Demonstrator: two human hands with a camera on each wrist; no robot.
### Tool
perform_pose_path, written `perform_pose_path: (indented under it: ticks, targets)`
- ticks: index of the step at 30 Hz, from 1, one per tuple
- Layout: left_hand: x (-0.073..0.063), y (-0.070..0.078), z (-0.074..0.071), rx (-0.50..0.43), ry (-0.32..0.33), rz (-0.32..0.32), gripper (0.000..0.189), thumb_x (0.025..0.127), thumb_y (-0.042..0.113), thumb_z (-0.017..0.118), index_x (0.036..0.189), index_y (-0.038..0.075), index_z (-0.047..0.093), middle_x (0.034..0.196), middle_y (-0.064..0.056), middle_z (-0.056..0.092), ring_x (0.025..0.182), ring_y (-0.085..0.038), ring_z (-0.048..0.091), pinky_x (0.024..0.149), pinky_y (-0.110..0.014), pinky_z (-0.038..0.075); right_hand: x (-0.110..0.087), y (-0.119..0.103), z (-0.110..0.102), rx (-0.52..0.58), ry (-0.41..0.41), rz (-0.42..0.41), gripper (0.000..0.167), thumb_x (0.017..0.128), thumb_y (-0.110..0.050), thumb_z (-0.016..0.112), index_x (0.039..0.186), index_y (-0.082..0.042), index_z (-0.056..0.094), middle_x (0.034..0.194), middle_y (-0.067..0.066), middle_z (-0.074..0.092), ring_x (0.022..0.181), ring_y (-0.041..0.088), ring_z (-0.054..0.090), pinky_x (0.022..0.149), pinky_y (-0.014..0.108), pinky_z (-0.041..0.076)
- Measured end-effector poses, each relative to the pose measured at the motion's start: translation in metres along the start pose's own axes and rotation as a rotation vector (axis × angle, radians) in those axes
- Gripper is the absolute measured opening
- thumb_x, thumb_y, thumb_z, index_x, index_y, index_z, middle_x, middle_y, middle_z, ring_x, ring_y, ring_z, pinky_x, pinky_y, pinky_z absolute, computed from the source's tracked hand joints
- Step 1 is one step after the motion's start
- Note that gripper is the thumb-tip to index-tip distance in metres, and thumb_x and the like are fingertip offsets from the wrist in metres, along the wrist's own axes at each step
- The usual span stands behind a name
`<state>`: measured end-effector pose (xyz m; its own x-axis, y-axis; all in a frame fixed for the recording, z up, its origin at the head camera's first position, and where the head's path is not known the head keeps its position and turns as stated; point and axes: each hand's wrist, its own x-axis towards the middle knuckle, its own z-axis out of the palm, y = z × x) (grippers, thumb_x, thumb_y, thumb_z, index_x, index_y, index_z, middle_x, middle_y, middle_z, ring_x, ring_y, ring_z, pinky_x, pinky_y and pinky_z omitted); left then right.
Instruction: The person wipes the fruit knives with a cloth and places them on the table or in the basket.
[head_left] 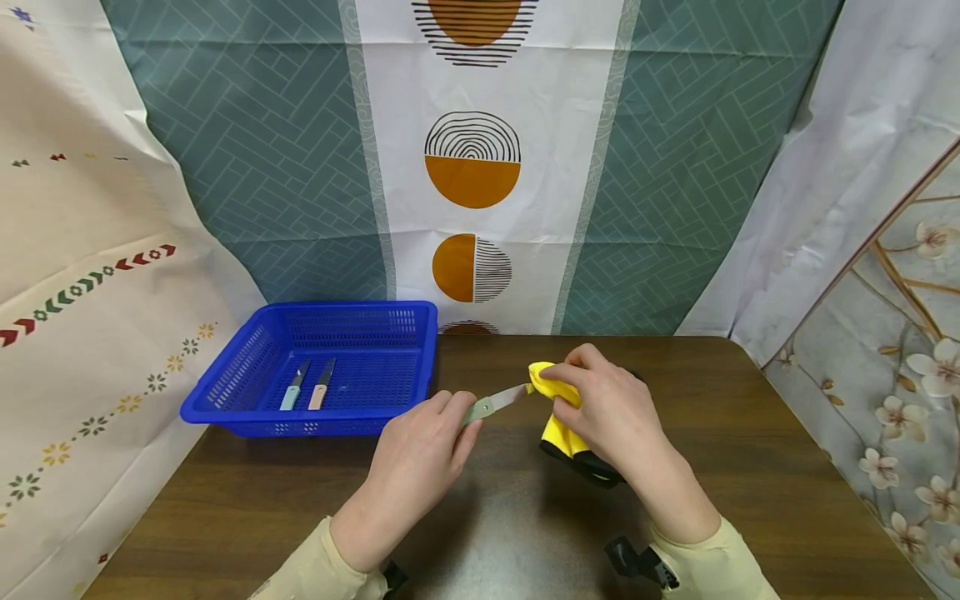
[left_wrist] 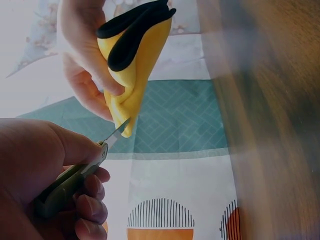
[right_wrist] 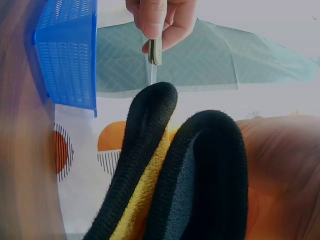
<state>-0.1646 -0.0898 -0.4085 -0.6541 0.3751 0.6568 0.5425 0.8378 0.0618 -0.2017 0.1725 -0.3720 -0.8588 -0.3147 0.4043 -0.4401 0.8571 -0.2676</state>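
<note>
My left hand [head_left: 423, 446] grips the pale green handle of a small folding knife [head_left: 483, 408], its blade out and pointing right. In my right hand [head_left: 611, 404] is a yellow cloth with black edging [head_left: 562, 433], pinched between thumb and fingers. The cloth's yellow tip meets the blade's end. From the left wrist view, the blade [left_wrist: 117, 134] lies against the lower tip of the folded cloth [left_wrist: 145, 60]. Folds of black edging [right_wrist: 155, 107] fill the right wrist view's foreground and hide part of the blade.
A blue plastic basket [head_left: 225, 408] stands at the table's back left. Inside lie a knife with a light blue handle [head_left: 289, 397] and one with a pink handle [head_left: 318, 396]. Patterned fabric [head_left: 480, 92] hangs behind the brown wooden table [head_left: 735, 433].
</note>
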Motion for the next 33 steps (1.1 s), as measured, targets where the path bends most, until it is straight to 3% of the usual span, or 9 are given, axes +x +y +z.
perform_pose_path:
  ticks: [16,21,25,33]
  targets:
    - [0.0,0.0,0.0,-0.001,0.002,-0.002,0.025,0.097,0.02,0.088,0.112,0.012,0.071,0.083,0.002,0.062,0.063,-0.014,0.053,0.049,-0.03,0.044,0.0,0.002,-0.005,-0.029,0.002,0.078,0.039,0.089,-0.01,0.08,0.127,-0.018,0.083,0.12,0.01,0.066,0.08,0.028,0.064,0.067,0.046,0.054]
    - [0.0,0.0,0.0,0.0,-0.003,-0.003,0.024,0.097,0.021,0.087,0.113,0.012,0.071,0.082,0.002,0.061,0.062,-0.014,0.052,0.049,-0.03,0.043,-0.001,-0.001,-0.008,-0.015,0.016,0.077,0.039,0.09,-0.012,0.082,0.128,-0.019,0.083,0.122,0.01,0.067,0.085,0.029,0.066,0.069,0.048,0.055]
    - [0.0,0.0,0.0,0.003,-0.012,-0.006,0.024,0.098,0.021,0.087,0.113,0.012,0.071,0.083,0.002,0.062,0.063,-0.014,0.053,0.05,-0.03,0.043,-0.004,-0.007,-0.008,0.001,0.045,0.03,0.037,0.091,-0.012,0.084,0.127,-0.021,0.083,0.12,0.006,0.066,0.088,0.029,0.067,0.07,0.048,0.056]
    - [0.0,0.0,0.0,-0.002,-0.021,-0.007,0.024,0.098,0.022,0.087,0.113,0.011,0.071,0.084,0.001,0.063,0.064,-0.014,0.054,0.05,-0.028,0.044,-0.009,-0.022,-0.004,0.018,0.114,-0.153,0.037,0.086,-0.007,0.086,0.121,-0.021,0.085,0.114,0.001,0.065,0.077,0.025,0.063,0.067,0.043,0.053]
